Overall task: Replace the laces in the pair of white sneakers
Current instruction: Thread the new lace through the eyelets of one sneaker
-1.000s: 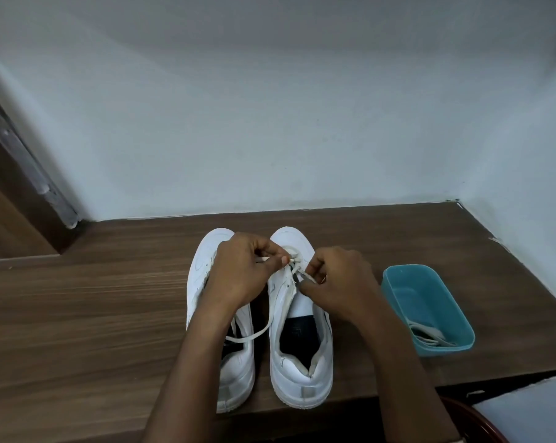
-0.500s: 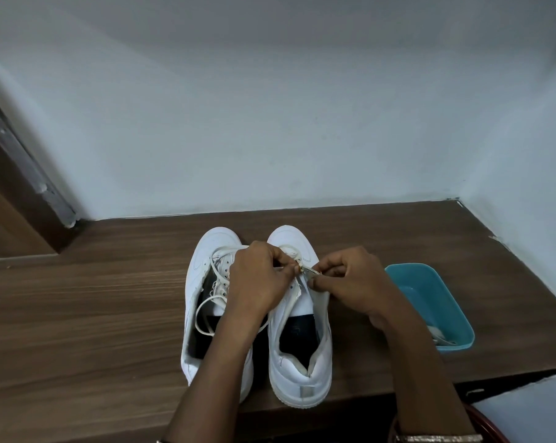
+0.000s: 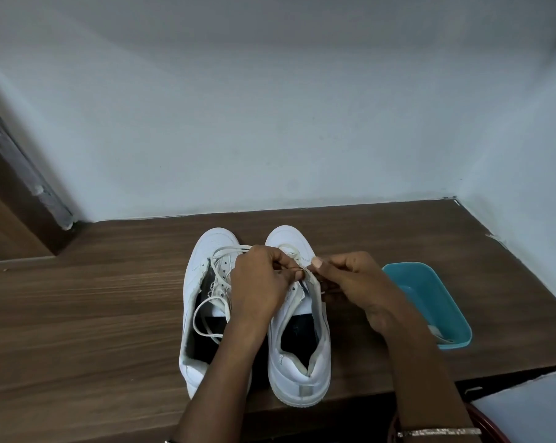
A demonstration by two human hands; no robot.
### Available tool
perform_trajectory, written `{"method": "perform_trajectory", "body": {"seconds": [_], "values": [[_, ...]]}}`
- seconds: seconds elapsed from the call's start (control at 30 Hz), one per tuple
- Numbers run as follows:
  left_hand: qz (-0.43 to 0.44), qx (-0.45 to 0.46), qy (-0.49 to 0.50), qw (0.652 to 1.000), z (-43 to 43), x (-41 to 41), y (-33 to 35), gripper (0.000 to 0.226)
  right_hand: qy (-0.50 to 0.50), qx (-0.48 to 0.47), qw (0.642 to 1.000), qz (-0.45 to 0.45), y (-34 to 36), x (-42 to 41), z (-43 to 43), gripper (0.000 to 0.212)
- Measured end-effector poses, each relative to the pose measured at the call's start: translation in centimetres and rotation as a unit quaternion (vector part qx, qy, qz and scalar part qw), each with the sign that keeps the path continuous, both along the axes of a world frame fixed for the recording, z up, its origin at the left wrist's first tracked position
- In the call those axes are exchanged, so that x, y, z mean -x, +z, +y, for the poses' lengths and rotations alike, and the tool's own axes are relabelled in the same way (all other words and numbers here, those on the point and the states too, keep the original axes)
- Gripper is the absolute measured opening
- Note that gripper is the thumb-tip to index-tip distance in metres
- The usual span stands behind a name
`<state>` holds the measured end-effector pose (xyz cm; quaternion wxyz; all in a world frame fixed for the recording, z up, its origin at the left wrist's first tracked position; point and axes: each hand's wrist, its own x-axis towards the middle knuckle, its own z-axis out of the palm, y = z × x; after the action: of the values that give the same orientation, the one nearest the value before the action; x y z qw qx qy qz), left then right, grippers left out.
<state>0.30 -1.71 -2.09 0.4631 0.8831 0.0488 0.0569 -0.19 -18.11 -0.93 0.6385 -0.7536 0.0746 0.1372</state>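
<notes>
Two white sneakers sit side by side near the front edge of a brown wood-grain counter in a white-walled corner, with a teal tub just right. Left hand and right hand both pinch the lace over the right-hand one's eyelets.

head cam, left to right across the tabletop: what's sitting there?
Left-side sneaker → right-side sneaker → teal tray. The left hand and right hand pinch a lace over the right-side sneaker, so they are left out of the order.
</notes>
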Motion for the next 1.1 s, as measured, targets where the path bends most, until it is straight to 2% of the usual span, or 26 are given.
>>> {"method": "perform_trajectory", "body": {"seconds": [0.13, 0.3, 0.37, 0.47, 0.53, 0.67, 0.77, 0.83, 0.93, 1.0, 1.1], "values": [[-0.009, 0.006, 0.001, 1.0, 0.0, -0.1, 0.0, 0.011, -0.04, -0.011, 0.999, -0.008, -1.1, -0.2, 0.9, 0.006], [-0.025, -0.01, -0.028, 0.999, 0.5, -0.3, 0.2, 0.011, -0.053, 0.013, 0.998, -0.026, -1.3, -0.4, 1.0, 0.008], [-0.048, 0.002, -0.009, 0.999, 1.0, -0.5, 0.4, 0.009, -0.073, 0.013, 0.997, -0.035, -1.2, -0.6, 0.6, 0.008], [-0.085, 0.002, 0.042, 0.995, 1.8, -0.6, 1.1, 0.012, -0.131, -0.059, 0.988, -0.053, -0.8, -0.9, -0.1, 0.012], [-0.103, 0.003, 0.052, 0.993, 2.0, -0.5, 1.7, 0.01, -0.159, -0.147, 0.974, -0.071, -0.1, -0.9, -0.9, 0.015], [-0.146, -0.007, -0.041, 0.988, 1.2, -0.1, 2.4, 0.011, -0.148, -0.335, 0.929, -0.061, 1.5, -0.3, -1.7, 0.016], [-0.142, -0.076, -0.14, 0.977, -0.2, 0.0, 2.0, 0.023, -0.091, -0.376, 0.92, -0.068, 2.0, 0.0, -1.3, 0.015], [-0.131, -0.132, -0.162, 0.969, -0.9, -0.1, 1.5, 0.034, -0.054, -0.381, 0.919, -0.085, 2.1, 0.1, -1.0, 0.011], [-0.145, -0.089, -0.142, 0.975, -0.5, -0.3, 1.3, 0.039, -0.035, -0.402, 0.909, -0.105, 2.1, 0.0, -1.0, 0.009], [-0.134, -0.001, -0.133, 0.982, 0.1, -0.1, 2.0, 0.031, -0.044, -0.367, 0.922, -0.118, 1.5, -0.2, -1.4, 0.012], [-0.094, 0.137, -0.122, 0.979, 0.5, 0.5, 3.8, 0.025, -0.039, -0.157, 0.976, -0.146, 0.2, -0.5, -1.6, 0.024]]}}
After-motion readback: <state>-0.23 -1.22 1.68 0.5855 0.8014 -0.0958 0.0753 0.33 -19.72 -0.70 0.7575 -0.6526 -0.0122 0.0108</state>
